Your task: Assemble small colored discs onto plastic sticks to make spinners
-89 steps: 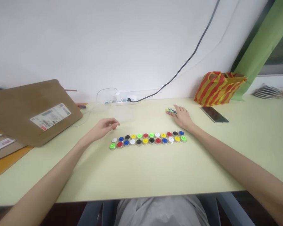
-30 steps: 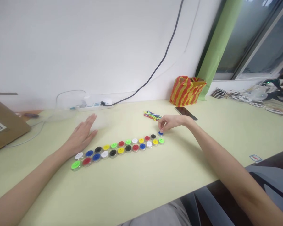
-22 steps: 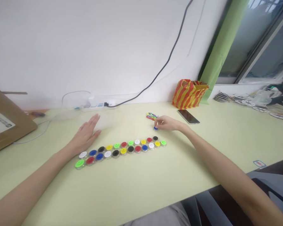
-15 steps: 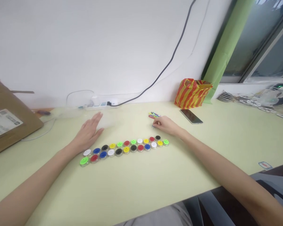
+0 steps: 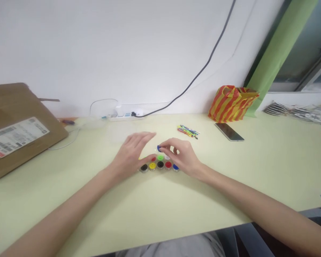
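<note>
Two rows of small clear round jars with coloured lids run across the table; between my hands show a yellow-lidded jar, a black-lidded jar, a red-lidded jar and a green-lidded jar. My right hand pinches a blue-lidded jar between thumb and fingertips, just behind the back row. Over the left part of the rows hovers my left hand, open, fingers stretched and thumb apart, holding nothing. Both hands hide the ends of the rows.
A heap of thin coloured sticks lies beyond my right hand. Farther right are a phone and a red-and-yellow striped bag. A cardboard box stands at left, and a power strip lies along the wall.
My right hand has moved left from beside the sticks to behind the rows, bringing the blue-lidded jar. My left hand has moved right towards it. The view has turned slightly left.
</note>
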The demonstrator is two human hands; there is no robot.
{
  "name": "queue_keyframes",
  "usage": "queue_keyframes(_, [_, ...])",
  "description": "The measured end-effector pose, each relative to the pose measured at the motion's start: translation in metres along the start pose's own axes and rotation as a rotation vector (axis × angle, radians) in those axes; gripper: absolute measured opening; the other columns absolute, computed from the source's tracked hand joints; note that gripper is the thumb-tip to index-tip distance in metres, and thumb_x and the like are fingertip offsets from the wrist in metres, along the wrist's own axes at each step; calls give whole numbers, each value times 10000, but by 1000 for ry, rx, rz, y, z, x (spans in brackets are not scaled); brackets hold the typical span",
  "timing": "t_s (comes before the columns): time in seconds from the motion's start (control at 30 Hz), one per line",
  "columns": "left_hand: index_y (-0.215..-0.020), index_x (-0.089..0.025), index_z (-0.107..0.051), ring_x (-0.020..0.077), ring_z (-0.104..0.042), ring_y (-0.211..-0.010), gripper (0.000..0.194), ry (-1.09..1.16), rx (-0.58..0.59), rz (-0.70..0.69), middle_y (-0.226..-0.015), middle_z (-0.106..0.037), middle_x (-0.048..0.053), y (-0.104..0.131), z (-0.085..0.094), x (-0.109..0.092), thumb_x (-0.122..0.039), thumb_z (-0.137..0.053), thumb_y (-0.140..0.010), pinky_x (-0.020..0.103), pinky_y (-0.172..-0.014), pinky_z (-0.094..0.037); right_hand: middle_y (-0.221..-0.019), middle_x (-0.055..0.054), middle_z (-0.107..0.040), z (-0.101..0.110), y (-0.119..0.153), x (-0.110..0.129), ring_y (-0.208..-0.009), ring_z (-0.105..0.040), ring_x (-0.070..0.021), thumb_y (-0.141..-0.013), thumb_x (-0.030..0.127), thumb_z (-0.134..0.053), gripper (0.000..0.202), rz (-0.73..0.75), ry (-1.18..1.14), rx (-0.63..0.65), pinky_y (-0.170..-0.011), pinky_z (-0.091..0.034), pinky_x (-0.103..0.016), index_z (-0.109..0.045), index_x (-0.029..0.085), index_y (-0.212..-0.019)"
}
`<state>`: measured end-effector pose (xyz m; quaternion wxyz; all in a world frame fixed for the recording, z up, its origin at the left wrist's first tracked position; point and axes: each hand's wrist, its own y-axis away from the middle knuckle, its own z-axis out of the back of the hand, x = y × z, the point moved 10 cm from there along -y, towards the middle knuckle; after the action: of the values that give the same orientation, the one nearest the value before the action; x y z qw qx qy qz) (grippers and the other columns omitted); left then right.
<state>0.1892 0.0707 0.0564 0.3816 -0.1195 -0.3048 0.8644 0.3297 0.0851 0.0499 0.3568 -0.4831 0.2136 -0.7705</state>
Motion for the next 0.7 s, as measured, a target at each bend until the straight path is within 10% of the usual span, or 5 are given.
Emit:
queue_keyframes(0.5, [-1012, -230, -642, 223, -685, -899, 148, 64, -126, 15, -915, -735, 57, -2, 7, -15, -370, -595, -996, 389, -817, -498, -868, -17, -734, -1, -1, 26, -765, -673, -163, -1002, 323, -600, 124, 7, -32, 75, -614, -530, -288, -702, 253, -989])
queue_keyframes(0.7, [-907, -214, -616, 222, -671, -871, 149, 7, -140, -44, -852, -716, 41, 2, 12, -11, -348, -631, -970, 372, -772, -484, -1006, -40, -750, 40, -19, -17, -830, -668, -167, -964, 246, -603, 145, -97, 175, 294, -716, -503, -292, -717, 211, -1045])
